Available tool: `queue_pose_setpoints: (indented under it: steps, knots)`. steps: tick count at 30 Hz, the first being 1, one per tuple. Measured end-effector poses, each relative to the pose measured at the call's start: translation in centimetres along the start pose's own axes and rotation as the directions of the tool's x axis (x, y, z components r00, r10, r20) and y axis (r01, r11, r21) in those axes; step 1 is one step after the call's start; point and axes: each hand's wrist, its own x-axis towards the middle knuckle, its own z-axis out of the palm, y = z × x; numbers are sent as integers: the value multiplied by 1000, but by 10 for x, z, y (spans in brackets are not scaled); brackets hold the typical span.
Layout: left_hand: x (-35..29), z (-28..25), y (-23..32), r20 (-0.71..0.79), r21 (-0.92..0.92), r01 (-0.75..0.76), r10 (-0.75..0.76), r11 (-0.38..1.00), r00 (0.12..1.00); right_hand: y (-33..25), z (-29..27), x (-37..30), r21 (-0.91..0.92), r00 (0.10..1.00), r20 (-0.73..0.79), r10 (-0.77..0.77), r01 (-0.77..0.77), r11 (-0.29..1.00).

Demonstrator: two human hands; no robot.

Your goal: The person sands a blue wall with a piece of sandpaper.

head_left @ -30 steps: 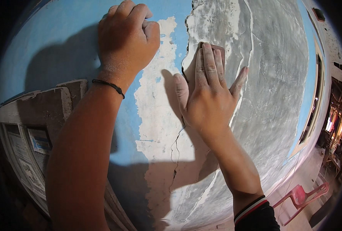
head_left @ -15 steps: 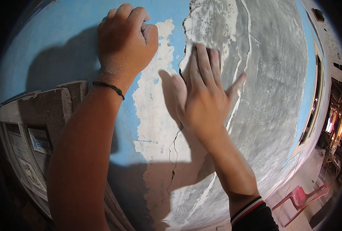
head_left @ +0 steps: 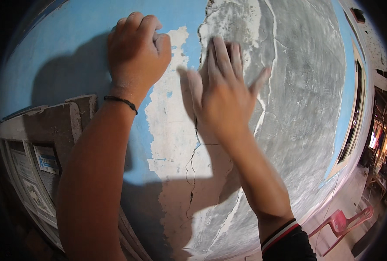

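My left hand [head_left: 137, 56] is a closed fist resting against the blue painted wall [head_left: 63, 52]; a thin black band [head_left: 121, 101] circles its wrist. My right hand [head_left: 224, 100] lies flat on the wall with fingers spread, motion-blurred, at the ragged edge where blue paint gives way to bare grey plaster [head_left: 306, 87]. It presses a small brown sheet [head_left: 233, 47], like sandpaper, under its fingertips; only a sliver of it shows. A white scraped patch [head_left: 171, 130] lies between my two hands.
A crack [head_left: 191, 174] runs down the wall below my right hand. A grey box with labelled panels [head_left: 37, 143] juts out at the lower left. A window frame [head_left: 354, 113] is at the right, and a pink plastic chair [head_left: 341, 224] stands on the floor below it.
My right hand has slid a little up and to the left along the wall and is now blurred. My left fist has stayed in place.
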Motion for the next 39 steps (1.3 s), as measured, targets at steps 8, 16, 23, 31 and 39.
queue_pose_setpoints:
  steps: [8, 16, 23, 31, 39]
  knots:
    - [0, -8, 1, 57, -27, 13, -11, 1000, 998, -3, -14, -26, 115, 991, 77, 107, -115, 987]
    - [1, -12, 3, 103, -46, 59, -54, 997, 993, -9, -86, -187, 251, 900, 432, 57, -181, 951]
    - [5, -14, 7, 191, -52, 47, -37, 998, 981, -16, -136, -258, 552, 841, 513, 172, -477, 684]
    - [-97, -204, 149, 417, -639, 214, 99, 739, 904, 11, -212, -284, 474, 429, 735, 525, -879, 56]
    - [-231, -409, 268, 892, 379, 924, -245, -56, -381, 9, -271, -330, 173, -89, 930, 356, -749, -640]
